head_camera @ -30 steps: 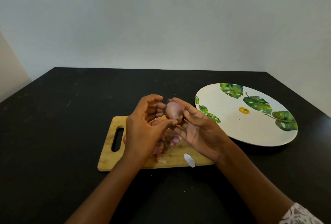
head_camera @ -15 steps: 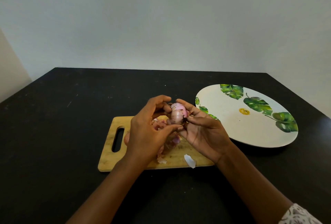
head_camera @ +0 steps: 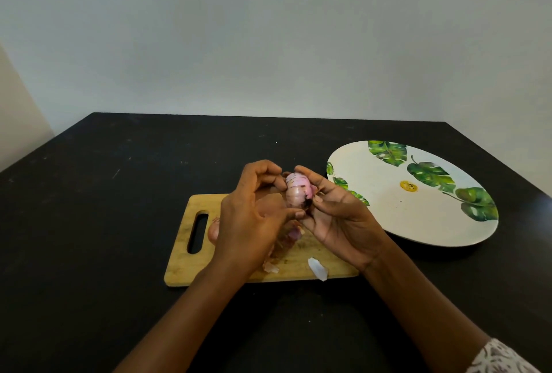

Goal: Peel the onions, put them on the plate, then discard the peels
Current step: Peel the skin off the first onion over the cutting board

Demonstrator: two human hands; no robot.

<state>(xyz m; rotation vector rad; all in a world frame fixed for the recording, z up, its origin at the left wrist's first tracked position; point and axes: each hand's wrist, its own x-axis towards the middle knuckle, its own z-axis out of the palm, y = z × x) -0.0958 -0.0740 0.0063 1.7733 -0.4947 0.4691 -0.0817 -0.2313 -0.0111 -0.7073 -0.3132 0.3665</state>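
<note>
You see your own two arms rising from the bottom edge of the frame. Your left forearm (head_camera: 191, 313), in the lower middle, is bare along all of its visible length. Your right forearm (head_camera: 418, 298), toward the lower right, is bare as well, up to the very corner of the picture. There the edge of a sleeve (head_camera: 501, 359) shows: pale, whitish cloth covered with a fine grey-brown pattern of curls and loops, rather like lace. Too little of it is in the frame to tell its cut. Your left hand (head_camera: 254, 223) and right hand (head_camera: 343, 223), at the middle of the frame, are bare, and the thumbnails that show are short.
</note>
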